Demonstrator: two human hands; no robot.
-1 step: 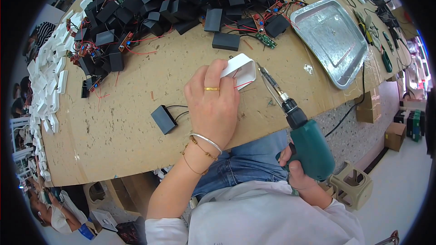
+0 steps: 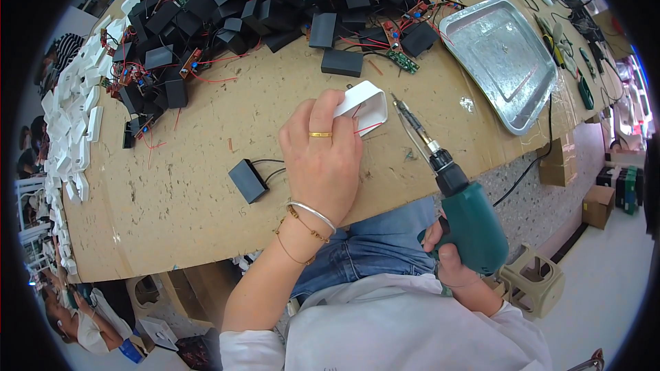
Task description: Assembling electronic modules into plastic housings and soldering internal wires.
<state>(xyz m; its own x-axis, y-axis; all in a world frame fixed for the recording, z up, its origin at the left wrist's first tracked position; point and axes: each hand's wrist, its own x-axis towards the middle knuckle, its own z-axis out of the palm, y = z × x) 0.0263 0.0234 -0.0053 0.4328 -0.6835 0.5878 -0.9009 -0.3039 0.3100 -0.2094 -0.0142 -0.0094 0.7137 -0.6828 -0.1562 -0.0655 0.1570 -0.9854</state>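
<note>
My left hand [image 2: 322,144] is closed around a white plastic housing [image 2: 371,106], open at the end, with thin red wires showing inside. From under that hand two black wires run to a black rectangular block [image 2: 248,181] lying on the cardboard. In my right hand [image 2: 450,254] is a green pistol-shaped soldering gun [image 2: 474,223], its slim metal tip pointing up and left. A thin tube runs alongside the tip. The tip stands just right of the housing, apart from it. My left fingertips are partly hidden behind the housing.
Black blocks [image 2: 323,31] with red wires and circuit boards [image 2: 402,62] are heaped at the far side. White housings [image 2: 72,124] pile up along the left. A metal tray [image 2: 502,62] lies at the right, with pliers [image 2: 550,45] beyond it. A stool [image 2: 533,282] stands below right.
The soldering gun has shifted very slightly right, its tip a little farther from the white housing. My left hand has stayed still.
</note>
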